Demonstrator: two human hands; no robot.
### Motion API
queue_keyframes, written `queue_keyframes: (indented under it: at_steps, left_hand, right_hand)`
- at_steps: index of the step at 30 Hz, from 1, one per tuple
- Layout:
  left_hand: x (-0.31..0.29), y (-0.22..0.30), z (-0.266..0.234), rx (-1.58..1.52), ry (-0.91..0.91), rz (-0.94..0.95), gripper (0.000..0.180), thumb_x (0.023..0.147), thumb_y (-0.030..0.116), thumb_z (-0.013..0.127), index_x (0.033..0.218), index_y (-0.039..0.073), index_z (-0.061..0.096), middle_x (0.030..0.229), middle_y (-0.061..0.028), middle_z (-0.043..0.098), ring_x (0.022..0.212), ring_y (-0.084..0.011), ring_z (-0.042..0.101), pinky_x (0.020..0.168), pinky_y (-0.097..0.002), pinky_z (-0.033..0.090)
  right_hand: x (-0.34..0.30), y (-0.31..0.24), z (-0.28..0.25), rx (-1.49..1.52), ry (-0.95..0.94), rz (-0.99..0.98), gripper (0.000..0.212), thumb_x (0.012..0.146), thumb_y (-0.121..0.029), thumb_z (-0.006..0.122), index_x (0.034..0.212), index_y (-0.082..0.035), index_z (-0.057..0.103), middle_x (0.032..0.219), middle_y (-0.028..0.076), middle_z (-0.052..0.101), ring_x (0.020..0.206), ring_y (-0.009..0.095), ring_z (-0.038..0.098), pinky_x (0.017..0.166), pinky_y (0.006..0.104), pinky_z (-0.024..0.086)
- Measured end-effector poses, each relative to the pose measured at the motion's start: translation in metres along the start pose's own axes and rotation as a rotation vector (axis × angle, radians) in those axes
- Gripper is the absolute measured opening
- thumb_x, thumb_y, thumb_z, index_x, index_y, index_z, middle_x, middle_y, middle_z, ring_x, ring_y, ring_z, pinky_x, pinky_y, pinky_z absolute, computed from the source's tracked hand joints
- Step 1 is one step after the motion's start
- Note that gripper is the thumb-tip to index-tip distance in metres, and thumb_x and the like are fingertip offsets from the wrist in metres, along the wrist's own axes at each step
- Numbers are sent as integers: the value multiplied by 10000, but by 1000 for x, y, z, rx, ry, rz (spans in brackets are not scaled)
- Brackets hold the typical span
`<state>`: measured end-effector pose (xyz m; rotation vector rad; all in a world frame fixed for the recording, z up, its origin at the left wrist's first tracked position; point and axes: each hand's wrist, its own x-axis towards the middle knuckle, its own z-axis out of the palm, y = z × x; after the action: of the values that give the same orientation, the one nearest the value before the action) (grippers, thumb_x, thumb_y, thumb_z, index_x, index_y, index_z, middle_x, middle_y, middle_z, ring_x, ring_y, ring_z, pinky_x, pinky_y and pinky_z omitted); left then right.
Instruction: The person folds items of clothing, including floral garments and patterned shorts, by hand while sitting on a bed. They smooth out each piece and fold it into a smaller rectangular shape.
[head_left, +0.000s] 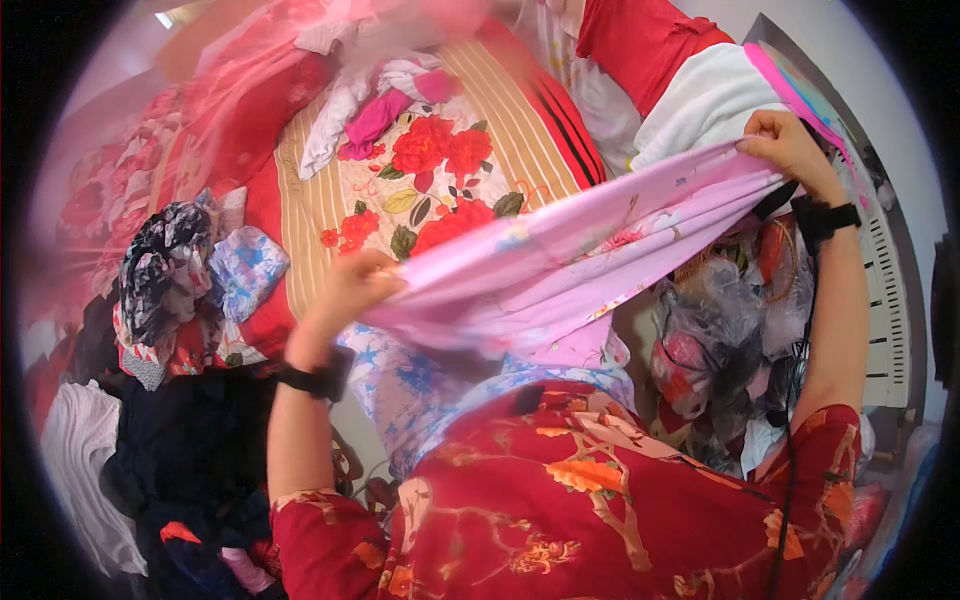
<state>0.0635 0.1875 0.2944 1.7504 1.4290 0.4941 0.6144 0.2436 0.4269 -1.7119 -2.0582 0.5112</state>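
Observation:
A pink cloth garment (590,235) printed with small flowers is stretched out in the air before me, slanting up to the right. My left hand (358,285), a little blurred, is closed on its left end. At the upper right, my right hand (785,145) pinches the other end between thumb and fingers. The cloth sags between the two hands, and its lower folds hang over my blue-and-white patterned trousers (385,375). Which kind of garment it is, I cannot make out.
Ahead lies a bed with a striped, red-flowered cover (425,150), a white and magenta garment (375,115) on it. Crumpled clothes (165,270) are heaped at the left, above dark clothing (190,470). Plastic bags (705,320) and a white slatted panel (885,310) stand right.

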Motion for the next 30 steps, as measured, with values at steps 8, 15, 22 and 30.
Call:
queue_keyframes:
  at_steps: [8, 15, 22, 30]
  left_hand:
    - [-33, 26, -140, 207, 232, 134, 151, 763, 53, 680, 912, 30, 667, 734, 18, 599, 647, -63, 535, 564, -228, 428]
    - [-171, 47, -401, 279, 1231, 169, 225, 855, 101, 621, 1075, 86, 665, 701, 65, 547, 552, -23, 440, 467, -200, 350]
    - [-255, 109, -386, -97, 805, 99, 292, 896, 124, 580, 1179, 54, 563, 892, 6, 615, 673, -54, 562, 584, -191, 500]
    - [-223, 92, -339, -584, 761, 459, 300, 906, 23, 517, 1205, 5, 540, 1115, -99, 602, 1006, -169, 586, 832, -261, 502]
  right_hand:
    - [49, -62, -101, -133, 203, -191, 144, 854, -192, 605, 797, -61, 591, 731, -71, 525, 682, 37, 468, 621, 189, 380]
    - [38, -222, -93, -251, 657, -469, 189, 770, -177, 694, 839, -6, 653, 755, 66, 644, 695, 160, 579, 592, 340, 462]
    - [142, -117, -210, 118, 285, -360, 181, 881, -162, 576, 992, -43, 656, 840, -19, 631, 751, 63, 574, 649, 227, 470]
    - [23, -199, -124, 74, -56, -330, 262, 703, -245, 685, 858, -45, 614, 734, -34, 568, 664, 53, 525, 596, 186, 415]
